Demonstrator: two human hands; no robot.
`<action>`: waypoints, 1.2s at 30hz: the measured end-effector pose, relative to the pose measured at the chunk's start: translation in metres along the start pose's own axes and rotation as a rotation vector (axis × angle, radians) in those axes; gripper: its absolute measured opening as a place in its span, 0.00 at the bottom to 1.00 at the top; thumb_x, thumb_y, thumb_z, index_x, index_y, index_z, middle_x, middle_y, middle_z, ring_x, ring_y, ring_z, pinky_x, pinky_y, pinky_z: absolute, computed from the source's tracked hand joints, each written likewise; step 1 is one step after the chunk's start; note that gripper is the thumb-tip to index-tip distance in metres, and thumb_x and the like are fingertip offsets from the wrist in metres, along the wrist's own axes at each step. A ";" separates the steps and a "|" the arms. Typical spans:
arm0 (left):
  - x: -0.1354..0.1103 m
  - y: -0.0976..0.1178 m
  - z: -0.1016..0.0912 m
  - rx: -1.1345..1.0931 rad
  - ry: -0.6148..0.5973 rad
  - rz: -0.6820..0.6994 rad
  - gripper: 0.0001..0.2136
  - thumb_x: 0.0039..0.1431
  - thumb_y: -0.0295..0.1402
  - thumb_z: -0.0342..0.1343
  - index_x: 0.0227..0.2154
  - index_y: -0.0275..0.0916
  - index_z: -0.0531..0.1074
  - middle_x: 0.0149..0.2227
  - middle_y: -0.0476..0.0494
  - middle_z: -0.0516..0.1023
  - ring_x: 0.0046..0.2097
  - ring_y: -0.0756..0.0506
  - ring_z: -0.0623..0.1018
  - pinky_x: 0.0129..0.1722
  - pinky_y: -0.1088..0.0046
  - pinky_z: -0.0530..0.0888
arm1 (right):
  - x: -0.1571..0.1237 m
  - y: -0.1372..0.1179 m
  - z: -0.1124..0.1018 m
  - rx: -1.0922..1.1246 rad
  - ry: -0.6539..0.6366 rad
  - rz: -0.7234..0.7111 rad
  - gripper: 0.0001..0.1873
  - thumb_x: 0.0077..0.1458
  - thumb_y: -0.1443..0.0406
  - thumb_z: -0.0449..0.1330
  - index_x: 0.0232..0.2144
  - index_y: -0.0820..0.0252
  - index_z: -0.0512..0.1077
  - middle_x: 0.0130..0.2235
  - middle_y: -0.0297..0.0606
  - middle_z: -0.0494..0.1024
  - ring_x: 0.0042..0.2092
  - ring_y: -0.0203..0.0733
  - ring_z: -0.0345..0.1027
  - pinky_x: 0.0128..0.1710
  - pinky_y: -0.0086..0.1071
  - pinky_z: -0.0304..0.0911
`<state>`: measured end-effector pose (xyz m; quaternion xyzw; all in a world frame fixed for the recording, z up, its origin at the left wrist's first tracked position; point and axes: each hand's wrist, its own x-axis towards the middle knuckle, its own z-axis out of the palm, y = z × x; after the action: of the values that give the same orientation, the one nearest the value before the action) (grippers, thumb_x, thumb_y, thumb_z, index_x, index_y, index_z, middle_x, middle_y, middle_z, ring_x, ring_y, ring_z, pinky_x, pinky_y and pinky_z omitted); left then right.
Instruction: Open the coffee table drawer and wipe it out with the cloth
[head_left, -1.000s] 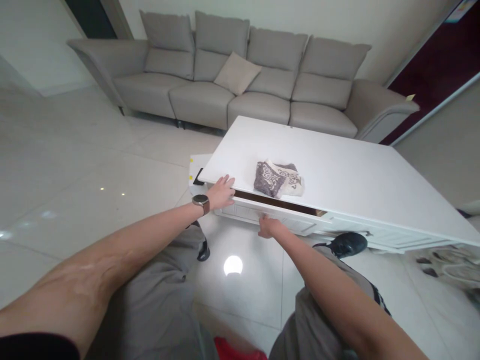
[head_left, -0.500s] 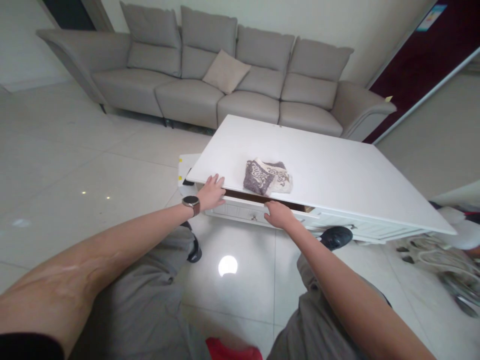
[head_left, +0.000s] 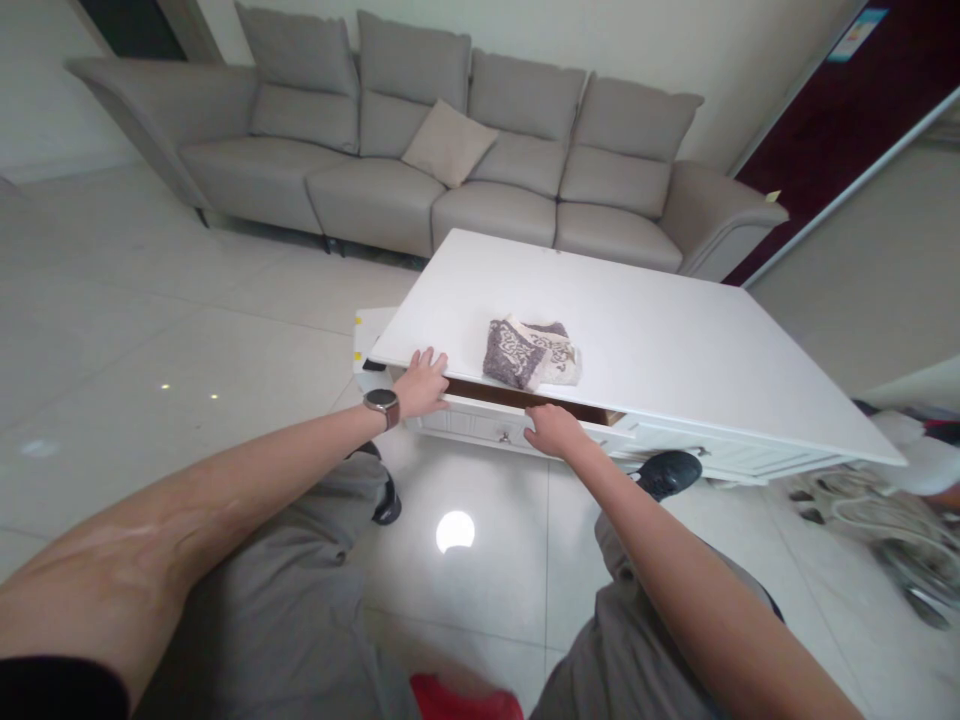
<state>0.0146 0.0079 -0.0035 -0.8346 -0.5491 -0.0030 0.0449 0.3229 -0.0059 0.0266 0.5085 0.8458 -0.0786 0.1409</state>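
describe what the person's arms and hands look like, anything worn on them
Both forearms are bare, and the left hand and right hand wear no gloves. The left wrist carries a wristwatch with a round dark face and brownish band. A dark sleeve edge shows on the left upper arm.

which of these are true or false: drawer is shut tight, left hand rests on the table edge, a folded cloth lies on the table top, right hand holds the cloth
The drawer is shut tight: false, a gap shows under the table top.
The left hand rests on the table edge: true.
A folded cloth lies on the table top: true.
The right hand holds the cloth: false, it is on the drawer front, apart from the cloth.
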 end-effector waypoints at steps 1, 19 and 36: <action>0.000 0.000 0.000 -0.009 0.002 0.001 0.15 0.60 0.48 0.66 0.33 0.40 0.85 0.62 0.31 0.69 0.71 0.22 0.60 0.69 0.36 0.57 | 0.000 0.000 0.000 -0.001 -0.002 0.000 0.21 0.66 0.63 0.56 0.56 0.66 0.77 0.55 0.57 0.81 0.57 0.58 0.75 0.56 0.41 0.67; 0.001 0.002 -0.004 -0.037 -0.020 -0.012 0.23 0.65 0.54 0.58 0.30 0.39 0.85 0.63 0.32 0.69 0.71 0.21 0.59 0.70 0.36 0.56 | -0.002 -0.004 -0.004 -0.030 -0.016 0.003 0.20 0.66 0.62 0.56 0.52 0.67 0.80 0.53 0.58 0.82 0.55 0.59 0.76 0.55 0.42 0.68; 0.000 0.003 -0.004 -0.024 0.001 -0.006 0.19 0.69 0.44 0.56 0.31 0.38 0.86 0.63 0.30 0.71 0.70 0.22 0.62 0.69 0.35 0.58 | -0.002 -0.005 -0.003 -0.068 0.013 -0.014 0.21 0.66 0.61 0.56 0.52 0.67 0.80 0.51 0.56 0.82 0.54 0.57 0.78 0.53 0.41 0.69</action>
<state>0.0178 0.0068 0.0007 -0.8333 -0.5516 -0.0099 0.0351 0.3192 -0.0089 0.0303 0.4981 0.8523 -0.0476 0.1522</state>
